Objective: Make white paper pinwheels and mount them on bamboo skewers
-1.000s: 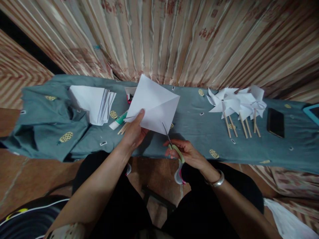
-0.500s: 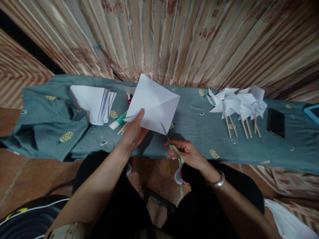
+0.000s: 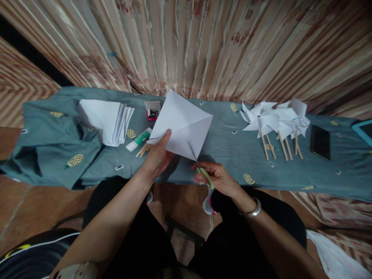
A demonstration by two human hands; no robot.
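A white square sheet of paper (image 3: 183, 122) with diagonal creases is held up over the table by my left hand (image 3: 159, 157), thumb on top and fingers beneath. A slit runs in from its left corner, near my thumb. My right hand (image 3: 215, 176) grips scissors (image 3: 205, 176) with pale green handles. One blade lies over the paper at its lower corner, pointing in along the crease; the other blade is hidden. Just left of the paper lie a green and white tube (image 3: 139, 139), several wooden sticks (image 3: 143, 150) and a small red box (image 3: 152, 112) of dark bits.
The narrow table has a grey-green cloth (image 3: 221, 143). A stack of white paper (image 3: 104, 120) lies at left. On the right are several paper pinwheels (image 3: 270, 120) on sticks, a phone (image 3: 320, 142) and a blue-edged device (image 3: 363, 131). A curtain (image 3: 186, 46) hangs behind.
The paper has shifted slightly right and down with my left hand, so the red box and tube show more. The scissors stay at the paper's lower corner.
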